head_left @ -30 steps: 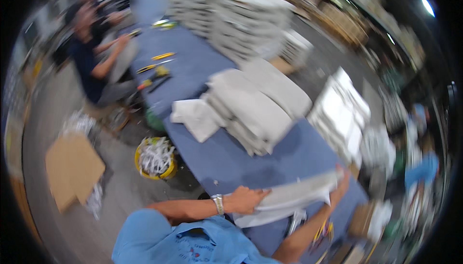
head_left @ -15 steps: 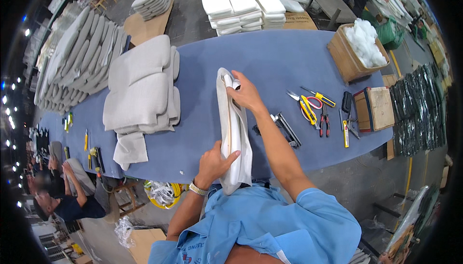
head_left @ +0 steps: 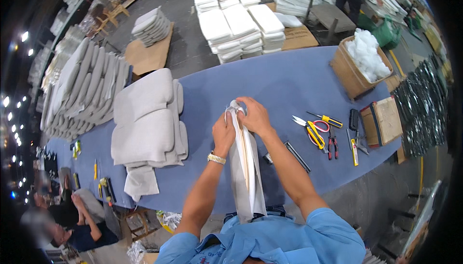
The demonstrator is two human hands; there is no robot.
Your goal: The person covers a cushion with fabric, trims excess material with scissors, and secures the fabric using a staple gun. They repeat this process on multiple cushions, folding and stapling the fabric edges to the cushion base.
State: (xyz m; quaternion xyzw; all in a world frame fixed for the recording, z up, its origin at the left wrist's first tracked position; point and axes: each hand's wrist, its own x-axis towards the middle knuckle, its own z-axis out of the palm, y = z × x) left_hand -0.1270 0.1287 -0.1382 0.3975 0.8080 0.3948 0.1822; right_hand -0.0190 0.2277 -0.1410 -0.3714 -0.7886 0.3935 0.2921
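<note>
A long seat cushion [head_left: 245, 177] stands on edge between my arms, its near end against my waist. Grey fabric wraps its sides, and along the upward edge white padding and a thin wood-coloured board edge show. My left hand [head_left: 224, 133] closes on the far end from the left side. From the other side my right hand [head_left: 254, 116] pinches the fabric at the same end, fingers curled over the tip. A black staple gun [head_left: 297, 157], partly hidden, lies beside my right forearm.
Grey cushions [head_left: 142, 126] are stacked on the blue table [head_left: 207, 88] to the left. Scissors [head_left: 311, 131], pliers [head_left: 333, 147] and a yellow cutter [head_left: 354, 154] lie right. Beyond them stand a carton of white stuffing [head_left: 354, 73] and a brown box [head_left: 382, 121]. A co-worker [head_left: 89, 220] sits left.
My left hand has moved from the cushion's near part up to its far end, joining the right. The view has tilted, so everything sits lower in the picture.
</note>
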